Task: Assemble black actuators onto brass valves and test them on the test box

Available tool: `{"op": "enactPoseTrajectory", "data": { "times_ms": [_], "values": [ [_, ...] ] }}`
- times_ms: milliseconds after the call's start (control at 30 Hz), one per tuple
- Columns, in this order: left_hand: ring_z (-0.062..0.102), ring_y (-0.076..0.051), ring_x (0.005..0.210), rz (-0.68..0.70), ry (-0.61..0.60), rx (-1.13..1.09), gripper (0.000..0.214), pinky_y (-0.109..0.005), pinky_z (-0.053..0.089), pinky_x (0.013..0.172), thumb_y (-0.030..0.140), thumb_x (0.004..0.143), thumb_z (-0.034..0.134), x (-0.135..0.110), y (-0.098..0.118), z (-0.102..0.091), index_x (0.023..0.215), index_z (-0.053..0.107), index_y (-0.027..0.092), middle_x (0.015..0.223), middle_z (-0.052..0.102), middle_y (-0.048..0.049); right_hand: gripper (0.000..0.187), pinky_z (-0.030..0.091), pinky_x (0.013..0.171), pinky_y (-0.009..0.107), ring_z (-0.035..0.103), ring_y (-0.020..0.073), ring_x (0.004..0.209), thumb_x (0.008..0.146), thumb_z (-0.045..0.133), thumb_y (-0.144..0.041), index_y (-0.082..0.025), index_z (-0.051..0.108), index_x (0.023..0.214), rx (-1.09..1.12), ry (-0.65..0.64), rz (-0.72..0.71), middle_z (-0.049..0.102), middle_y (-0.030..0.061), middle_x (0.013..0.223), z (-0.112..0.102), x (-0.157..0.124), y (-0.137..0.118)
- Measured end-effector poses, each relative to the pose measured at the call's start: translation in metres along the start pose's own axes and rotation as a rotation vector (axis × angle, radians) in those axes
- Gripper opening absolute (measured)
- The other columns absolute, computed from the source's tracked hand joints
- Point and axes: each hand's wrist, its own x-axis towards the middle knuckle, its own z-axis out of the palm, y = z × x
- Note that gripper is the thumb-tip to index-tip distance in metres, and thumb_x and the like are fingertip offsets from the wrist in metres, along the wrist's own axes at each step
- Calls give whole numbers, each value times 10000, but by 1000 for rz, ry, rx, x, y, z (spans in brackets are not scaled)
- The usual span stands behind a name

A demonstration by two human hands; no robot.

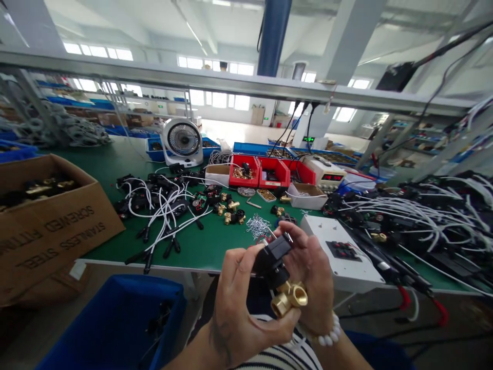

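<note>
- Head view: my left hand (234, 303) and right hand (311, 280) are both closed around one valve (283, 280), a black block over a brass fitting, held at the near edge of the green bench (215, 241).
- I judge this a check or fitting step on the black top.
- The next move calls for a firm grip and careful turning.
- Loose clips (257, 226) and white cables (165, 205) lie beyond.

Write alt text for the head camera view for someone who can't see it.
Two bare hands, left hand and right hand, hold a brass valve with a black coil over a green workbench strewn with white cables, red bins and a cardboard box.
</note>
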Motion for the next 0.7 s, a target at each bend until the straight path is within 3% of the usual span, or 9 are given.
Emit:
{"op": "enactPoseTrajectory", "data": {
  "times_ms": [167,400,567,700],
  "values": [
    [507,-149,1046,19,9,20,735,-227,542,853,322,702,737,2,2,2,1318,416,84,1136,497,-106,462,553,754,343,604,158,771,755,685,-576,-199,669,1022,62,125,-3,588,51,905,9,3,-5],
    [506,-179,1005,14,7,83,693,-286,551,836,384,746,696,6,4,1,1314,407,111,1103,514,-117,392,524,724,325,604,176,776,809,579,-529,-158,575,934,28,249,-5,556,63,849,17,11,-3],
    [507,-160,988,54,15,110,705,-246,534,845,373,740,719,7,5,-6,1299,438,46,1078,517,-117,412,533,723,337,601,173,744,787,623,-530,-161,606,969,88,141,34,569,47,833,21,9,-5],
    [512,-180,1017,64,45,87,748,-273,545,851,387,710,755,4,5,-5,1297,450,38,1105,509,-136,388,522,716,297,573,147,764,846,593,-502,-145,645,988,81,129,-44,569,54,880,23,5,-6]
  ]
}}
